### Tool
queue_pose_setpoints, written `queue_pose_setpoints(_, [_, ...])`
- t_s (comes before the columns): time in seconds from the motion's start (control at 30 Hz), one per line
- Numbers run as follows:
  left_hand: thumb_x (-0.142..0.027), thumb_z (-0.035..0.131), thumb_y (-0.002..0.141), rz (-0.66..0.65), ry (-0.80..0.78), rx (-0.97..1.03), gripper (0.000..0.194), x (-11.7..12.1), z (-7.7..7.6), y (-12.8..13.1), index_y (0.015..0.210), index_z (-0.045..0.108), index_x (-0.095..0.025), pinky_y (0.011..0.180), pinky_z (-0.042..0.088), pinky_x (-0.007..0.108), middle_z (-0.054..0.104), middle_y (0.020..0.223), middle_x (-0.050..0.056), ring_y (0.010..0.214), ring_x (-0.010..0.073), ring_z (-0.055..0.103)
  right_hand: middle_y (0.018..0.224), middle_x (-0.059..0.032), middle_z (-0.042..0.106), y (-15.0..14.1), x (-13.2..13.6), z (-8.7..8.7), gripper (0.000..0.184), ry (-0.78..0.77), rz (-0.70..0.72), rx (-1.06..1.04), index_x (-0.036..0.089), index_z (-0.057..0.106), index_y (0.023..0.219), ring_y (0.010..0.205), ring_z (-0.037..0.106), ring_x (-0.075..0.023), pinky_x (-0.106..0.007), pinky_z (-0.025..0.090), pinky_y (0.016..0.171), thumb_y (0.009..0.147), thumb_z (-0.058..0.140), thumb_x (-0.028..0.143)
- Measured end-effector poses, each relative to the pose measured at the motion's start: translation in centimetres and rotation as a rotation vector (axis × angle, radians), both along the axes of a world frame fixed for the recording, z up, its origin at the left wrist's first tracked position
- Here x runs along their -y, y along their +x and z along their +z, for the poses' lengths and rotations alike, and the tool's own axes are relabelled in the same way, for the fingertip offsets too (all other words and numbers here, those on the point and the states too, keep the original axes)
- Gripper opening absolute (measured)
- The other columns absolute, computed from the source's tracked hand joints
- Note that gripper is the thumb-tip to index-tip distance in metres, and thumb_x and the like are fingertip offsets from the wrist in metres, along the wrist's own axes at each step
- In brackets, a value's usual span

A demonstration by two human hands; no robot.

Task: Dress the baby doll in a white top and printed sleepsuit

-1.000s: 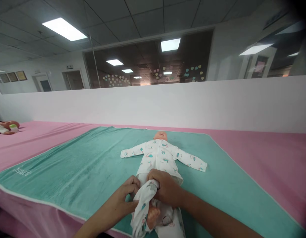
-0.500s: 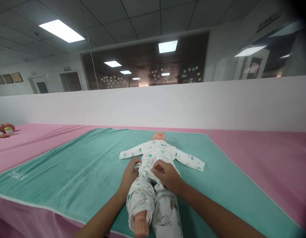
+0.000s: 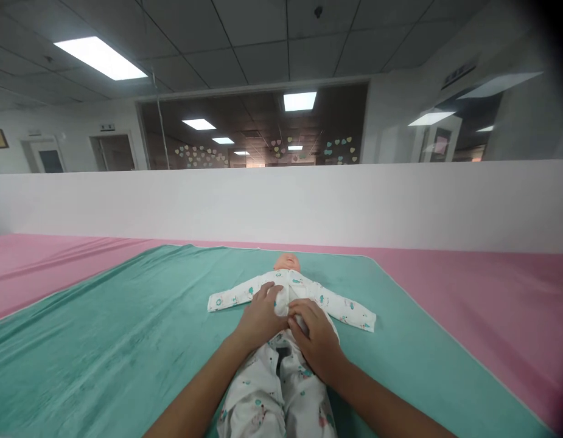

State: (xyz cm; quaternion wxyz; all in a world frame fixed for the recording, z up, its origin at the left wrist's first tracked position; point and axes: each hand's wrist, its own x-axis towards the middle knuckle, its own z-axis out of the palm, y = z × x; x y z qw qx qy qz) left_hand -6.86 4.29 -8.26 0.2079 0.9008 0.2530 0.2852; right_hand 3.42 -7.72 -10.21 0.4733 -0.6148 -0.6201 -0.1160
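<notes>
A baby doll lies on its back with its head away from me, dressed in a white patterned romper. The sleeves spread out to both sides. My left hand rests over the doll's chest and belly, its fingers curved and its thumb reaching toward the middle. There my right hand pinches the romper's front opening, fingertips close to the left thumb. The cloth between the fingertips is mostly hidden. Below the hands, a dark gap shows between the trouser legs at the crotch.
Under the doll a green towel with a white edge is spread over a pink cover. A low white wall runs along the far side. Behind it are a large window and doors.
Both hands have moved up from the hips to the belly and come together at the romper's front. The doll's bare foot has left the view. My head view has shifted slightly.
</notes>
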Motion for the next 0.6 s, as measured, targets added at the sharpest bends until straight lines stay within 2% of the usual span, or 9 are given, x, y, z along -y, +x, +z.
queue_pose_setpoints(0.1, [-0.036, 0.053, 0.074, 0.117, 0.072, -0.047, 0.038, 0.0, 0.0, 0.5, 0.109, 0.05, -0.021, 0.076, 0.039, 0.031, 0.049, 0.117, 0.008, 0.096, 0.0236, 0.053, 0.118, -0.0068, 0.051, 0.5, -0.3, -0.3, 0.017, 0.029, -0.085, 0.093, 0.022, 0.054, 0.097, 0.111, 0.045, -0.0219, -0.04, 0.038, 0.094, 0.083, 0.044, 0.021])
queue_pose_setpoints(0.2, [-0.029, 0.041, 0.081, 0.212, 0.077, 0.007, 0.016, -1.1, -0.1, 0.1, 0.09, 0.05, -0.021, 0.066, 0.035, 0.027, 0.056, 0.097, 0.005, 0.078, 0.0177, 0.054, 0.13, -0.0071, 0.043, 1.2, -0.6, -0.5, 0.026, 0.033, -0.183, 0.172, 0.022, 0.05, 0.108, 0.121, 0.037, -0.0245, -0.047, 0.028, 0.103, 0.083, 0.047, 0.027])
queue_pose_setpoints(0.27, [-0.027, 0.037, 0.082, 0.267, 0.003, 0.074, 0.012, -2.7, -0.4, -0.6, 0.083, 0.048, -0.021, 0.061, 0.033, 0.025, 0.057, 0.082, 0.002, 0.071, 0.0167, 0.052, 0.133, -0.0064, 0.04, 1.9, -0.9, -0.6, 0.033, 0.003, -0.24, 0.155, 0.022, 0.047, 0.115, 0.123, 0.034, -0.0248, -0.048, 0.027, 0.104, 0.083, 0.048, 0.031])
queue_pose_setpoints(0.37, [-0.028, 0.036, 0.081, 0.396, -0.175, 0.139, 0.011, -5.7, -1.1, -1.9, 0.079, 0.045, -0.022, 0.054, 0.03, 0.025, 0.051, 0.064, 0.0, 0.061, 0.0169, 0.048, 0.131, -0.0049, 0.042, 3.2, -1.3, -0.9, 0.032, -0.059, -0.279, 0.072, 0.026, 0.049, 0.117, 0.12, 0.038, -0.0233, -0.044, 0.035, 0.099, 0.086, 0.044, 0.033])
queue_pose_setpoints(0.43, [-0.023, 0.038, 0.078, 0.487, -0.274, 0.172, 0.008, -7.5, -1.6, -2.8, 0.08, 0.045, -0.021, 0.054, 0.031, 0.025, 0.053, 0.066, 0.001, 0.061, 0.0177, 0.049, 0.125, -0.0049, 0.047, 4.0, -1.4, -1.1, 0.029, -0.069, -0.27, 0.023, 0.027, 0.054, 0.113, 0.115, 0.043, -0.0216, -0.04, 0.039, 0.094, 0.088, 0.04, 0.03])
queue_pose_setpoints(0.5, [-0.015, 0.04, 0.072, 0.551, -0.334, 0.191, 0.016, -8.6, -2.1, -3.5, 0.084, 0.047, -0.022, 0.055, 0.033, 0.026, 0.058, 0.076, 0.003, 0.066, 0.019, 0.053, 0.118, -0.0051, 0.049, 4.7, -1.4, -1.2, 0.027, -0.056, -0.261, 0.005, 0.027, 0.058, 0.107, 0.11, 0.047, -0.0209, -0.039, 0.041, 0.091, 0.087, 0.039, 0.027])
queue_pose_setpoints(0.57, [-0.008, 0.041, 0.067, 0.582, -0.296, 0.178, 0.028, -8.8, -2.4, -4.0, 0.09, 0.049, -0.022, 0.058, 0.035, 0.027, 0.059, 0.09, 0.005, 0.073, 0.0209, 0.054, 0.117, -0.0055, 0.049, 5.1, -1.2, -1.2, 0.027, -0.037, -0.276, 0.014, 0.026, 0.059, 0.104, 0.108, 0.047, -0.0214, -0.04, 0.041, 0.091, 0.085, 0.039, 0.023])
queue_pose_setpoints(0.6, [-0.006, 0.041, 0.065, 0.587, -0.222, 0.167, 0.032, -8.6, -2.4, -4.0, 0.092, 0.05, -0.022, 0.06, 0.036, 0.028, 0.058, 0.097, 0.006, 0.078, 0.0221, 0.054, 0.118, -0.0056, 0.049, 5.2, -1.1, -1.1, 0.028, -0.032, -0.285, 0.019, 0.025, 0.059, 0.103, 0.109, 0.046, -0.0218, -0.041, 0.04, 0.092, 0.084, 0.039, 0.022])
